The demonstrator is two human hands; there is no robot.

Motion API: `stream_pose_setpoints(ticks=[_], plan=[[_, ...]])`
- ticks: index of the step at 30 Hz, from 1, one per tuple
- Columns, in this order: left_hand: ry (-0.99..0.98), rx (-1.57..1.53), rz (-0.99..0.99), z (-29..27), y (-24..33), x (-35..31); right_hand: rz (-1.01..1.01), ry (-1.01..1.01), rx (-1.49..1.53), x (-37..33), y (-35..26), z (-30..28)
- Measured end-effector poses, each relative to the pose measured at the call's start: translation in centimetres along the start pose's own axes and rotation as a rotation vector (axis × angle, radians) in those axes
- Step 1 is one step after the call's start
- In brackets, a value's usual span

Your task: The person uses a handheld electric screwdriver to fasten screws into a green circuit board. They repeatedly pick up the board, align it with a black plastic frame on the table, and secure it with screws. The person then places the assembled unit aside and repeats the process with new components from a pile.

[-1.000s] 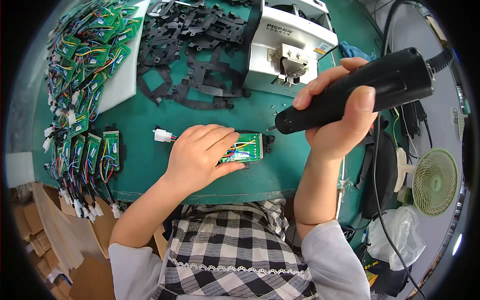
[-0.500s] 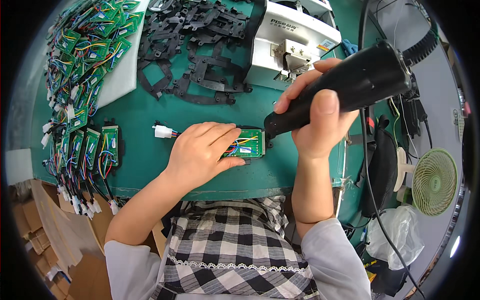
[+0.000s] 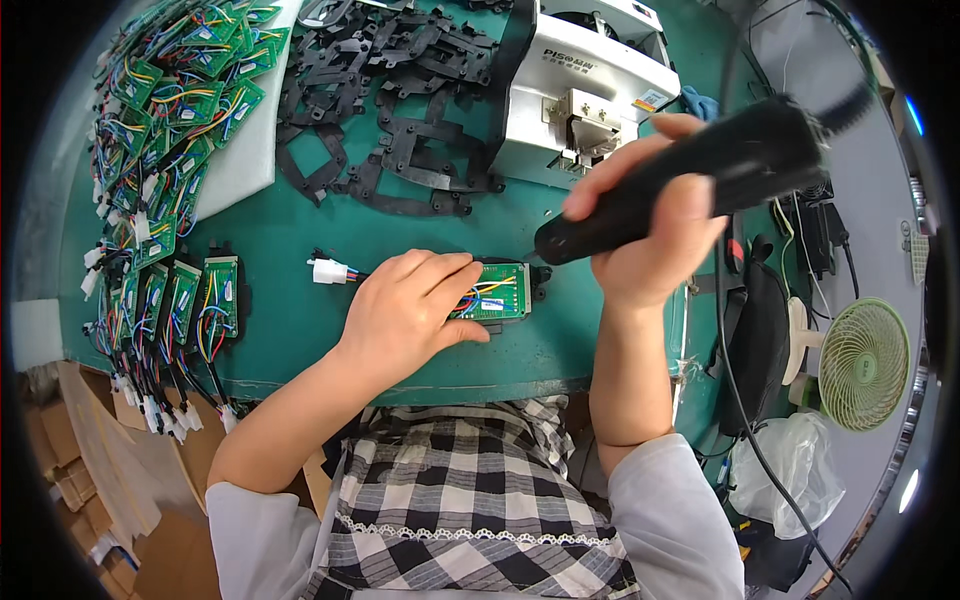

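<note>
Two bare hands work over a green table (image 3: 300, 345), each with its fingers closed on something. The left hand (image 3: 400, 310) grips a green board (image 3: 512, 290) against the table, fingers laid over the top, thumb at the near edge, so the board's right end shows just right of that grip. Coloured wires cross the board, and a black frame (image 3: 541, 284) juts from under its right end. The right hand (image 3: 660, 235) is wrapped round a black driver (image 3: 690, 185), blurred, its nose pointing down and left toward that same end; whether the tip touches, I cannot tell. Just left of the left hand lies a white plug (image 3: 329, 271), its wires running in under the hand. On the body side of both grips is a checked apron (image 3: 440, 460). Farther left of the left hand, a row of boards (image 3: 222, 280) lies side by side, leads hanging over the table's edge. Beyond the left hand, black parts (image 3: 420, 150) are heaped; beyond the right, a pale machine (image 3: 545, 110) stands. Well apart, ahead and left of the left grip, a heap of boards (image 3: 185, 105) spreads beside white foam (image 3: 245, 165). Well right of the driver are a clear bag (image 3: 785, 470) and a green fan (image 3: 865, 365)
</note>
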State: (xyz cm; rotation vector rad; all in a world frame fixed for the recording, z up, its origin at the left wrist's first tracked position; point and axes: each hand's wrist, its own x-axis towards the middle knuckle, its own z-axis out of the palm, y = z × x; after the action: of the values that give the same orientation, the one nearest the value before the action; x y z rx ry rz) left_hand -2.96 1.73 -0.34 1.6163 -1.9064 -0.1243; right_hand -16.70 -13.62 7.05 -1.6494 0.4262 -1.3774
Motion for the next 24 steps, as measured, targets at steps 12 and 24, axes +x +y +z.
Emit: stream_pose_setpoints(ticks=[12, 24], plan=[[-0.016, 0.091, -0.081, -1.7, -0.3, -0.2, -0.358, 0.163, -0.093, 6.8, -1.0, -0.8], [0.017, 0.015, -0.133, -0.8, -0.7, 0.0, 0.044, -0.061, -0.01, 0.8, -1.5, -0.6]])
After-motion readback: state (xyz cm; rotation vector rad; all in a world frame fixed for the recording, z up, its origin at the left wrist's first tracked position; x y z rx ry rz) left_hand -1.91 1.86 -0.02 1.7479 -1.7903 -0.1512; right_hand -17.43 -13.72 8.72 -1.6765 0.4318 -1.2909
